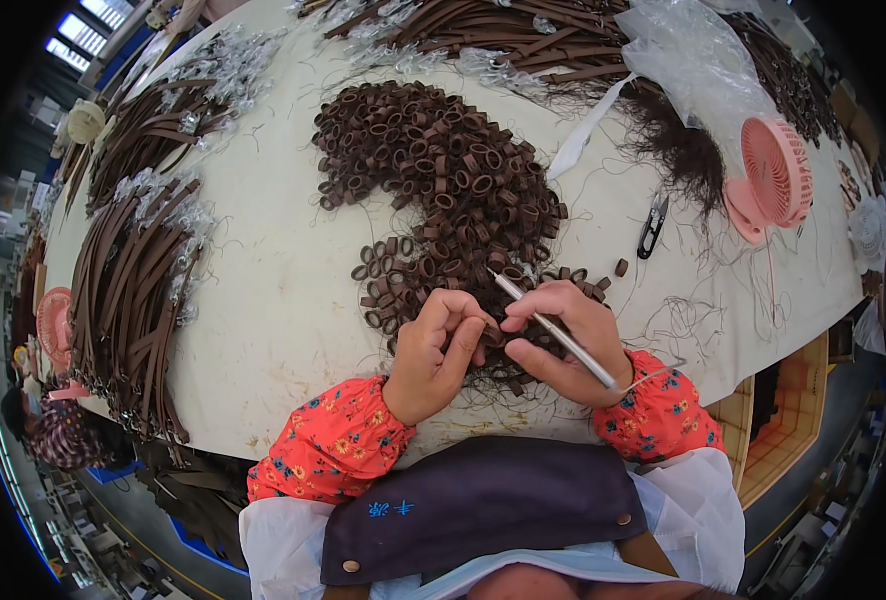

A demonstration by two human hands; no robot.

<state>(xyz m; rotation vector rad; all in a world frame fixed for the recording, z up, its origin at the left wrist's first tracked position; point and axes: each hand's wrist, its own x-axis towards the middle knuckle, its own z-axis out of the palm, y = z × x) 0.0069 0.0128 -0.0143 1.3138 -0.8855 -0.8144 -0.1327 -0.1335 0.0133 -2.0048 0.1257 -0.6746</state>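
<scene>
My left hand (433, 358) pinches a small brown strap loop (492, 336) between thumb and fingertips; the fingers partly cover it. My right hand (575, 345) is closed round a slim silver pen-shaped tool (581, 356), whose thin tip points up and left over the loops. A pale cord trails from the tool's lower end past my right cuff. The right thumb and fingertips come close to the held loop; whether they touch it I cannot tell. Just beyond both hands spreads a big heap of similar brown loops (443, 150), with loose threads around it.
Bundles of brown straps (128, 290) with clear plastic wrapping lie along the table's left side, more straps (523, 40) at the far edge. To the right are black thread snips (652, 228), a pink fan (771, 172), a clear plastic bag (698, 65) and dark thread scraps (678, 140).
</scene>
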